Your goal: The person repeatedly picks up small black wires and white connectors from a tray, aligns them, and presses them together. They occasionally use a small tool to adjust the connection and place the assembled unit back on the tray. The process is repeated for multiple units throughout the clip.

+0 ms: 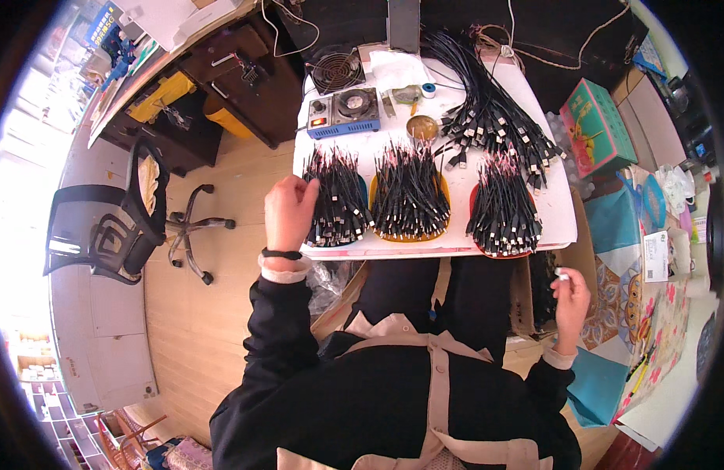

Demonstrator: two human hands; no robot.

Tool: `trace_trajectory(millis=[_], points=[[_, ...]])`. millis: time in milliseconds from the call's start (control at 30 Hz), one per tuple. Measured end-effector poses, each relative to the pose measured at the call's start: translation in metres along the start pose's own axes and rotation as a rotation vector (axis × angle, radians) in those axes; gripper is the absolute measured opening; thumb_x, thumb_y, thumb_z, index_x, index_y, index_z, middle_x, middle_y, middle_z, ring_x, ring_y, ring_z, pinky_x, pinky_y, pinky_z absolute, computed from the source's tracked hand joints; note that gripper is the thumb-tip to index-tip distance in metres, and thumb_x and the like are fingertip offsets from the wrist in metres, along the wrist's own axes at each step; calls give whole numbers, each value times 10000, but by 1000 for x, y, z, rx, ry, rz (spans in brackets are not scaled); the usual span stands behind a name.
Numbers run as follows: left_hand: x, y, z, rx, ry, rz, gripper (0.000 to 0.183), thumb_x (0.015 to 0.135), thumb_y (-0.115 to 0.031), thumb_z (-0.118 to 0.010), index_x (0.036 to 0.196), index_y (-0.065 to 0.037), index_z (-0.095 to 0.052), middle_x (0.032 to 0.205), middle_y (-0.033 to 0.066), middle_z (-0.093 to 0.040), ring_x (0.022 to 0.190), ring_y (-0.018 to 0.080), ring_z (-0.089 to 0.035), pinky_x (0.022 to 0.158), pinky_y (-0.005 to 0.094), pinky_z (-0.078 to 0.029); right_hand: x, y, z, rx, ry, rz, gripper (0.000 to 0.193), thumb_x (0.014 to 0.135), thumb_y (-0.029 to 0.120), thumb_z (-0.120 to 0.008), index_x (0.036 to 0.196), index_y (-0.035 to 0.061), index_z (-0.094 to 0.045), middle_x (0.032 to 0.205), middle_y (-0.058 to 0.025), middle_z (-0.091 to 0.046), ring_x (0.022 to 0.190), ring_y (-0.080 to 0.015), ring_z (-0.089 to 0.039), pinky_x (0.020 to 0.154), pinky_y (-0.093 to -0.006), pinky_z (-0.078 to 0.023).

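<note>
My left hand point(289, 210) is at the table's left front edge, its fingers curled against the left bundle of short black cables point(336, 200); whether a cable is between them is hidden. Out to the right, past the table edge, my right hand point(570, 304) pinches a small white-ended piece point(562, 274), with the rest of it hidden by the fingers. Two more bundles of short black cables with metal plugs lie in a yellow tray point(410, 237) and a red tray point(506, 253). Reddish wire ends point away from me.
A blue soldering pot point(344, 113), a small fan point(337, 72), a round tin point(422, 128) and a solder spool point(428, 90) stand at the back. Long black cables point(487, 102) drape over the right back. A cardboard box point(522, 298) is below right; an office chair point(111, 219) stands left.
</note>
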State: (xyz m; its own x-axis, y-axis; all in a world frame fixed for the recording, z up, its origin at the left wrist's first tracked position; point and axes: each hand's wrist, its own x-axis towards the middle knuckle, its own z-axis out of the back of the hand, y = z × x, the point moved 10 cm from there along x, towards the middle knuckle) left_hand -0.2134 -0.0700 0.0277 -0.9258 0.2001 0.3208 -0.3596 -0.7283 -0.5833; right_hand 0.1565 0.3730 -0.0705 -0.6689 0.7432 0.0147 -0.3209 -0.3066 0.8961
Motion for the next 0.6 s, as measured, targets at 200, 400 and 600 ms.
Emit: trace_trajectory(millis=[200, 400, 600], points=[[12, 1, -25, 165, 113, -30, 311, 836, -300, -671, 736, -11, -613, 730, 191, -640, 723, 394, -624, 639, 477, -488, -4, 108, -72, 85, 194, 128, 131, 940, 49, -539, 1044, 14, -611, 788, -34, -621, 674, -73, -546, 610, -222, -440], [13, 5, -3, -38, 59, 36, 281, 852, -240, -662, 776, 30, -642, 700, 225, -630, 702, 393, -640, 616, 428, -488, -3, 195, -154, 31, 378, 383, 114, 910, 53, -578, 1008, 13, -622, 736, -85, -633, 632, -102, -596, 591, -247, -465], [-5, -17, 26, -532, 5, 27, 186, 935, -133, -567, 851, 25, -618, 762, 100, -641, 656, 161, -613, 603, 286, -479, 25, 239, -228, -268, 362, 598, 132, 834, 145, -634, 887, 28, -602, 817, -142, -632, 724, -304, -639, 633, -398, -504]])
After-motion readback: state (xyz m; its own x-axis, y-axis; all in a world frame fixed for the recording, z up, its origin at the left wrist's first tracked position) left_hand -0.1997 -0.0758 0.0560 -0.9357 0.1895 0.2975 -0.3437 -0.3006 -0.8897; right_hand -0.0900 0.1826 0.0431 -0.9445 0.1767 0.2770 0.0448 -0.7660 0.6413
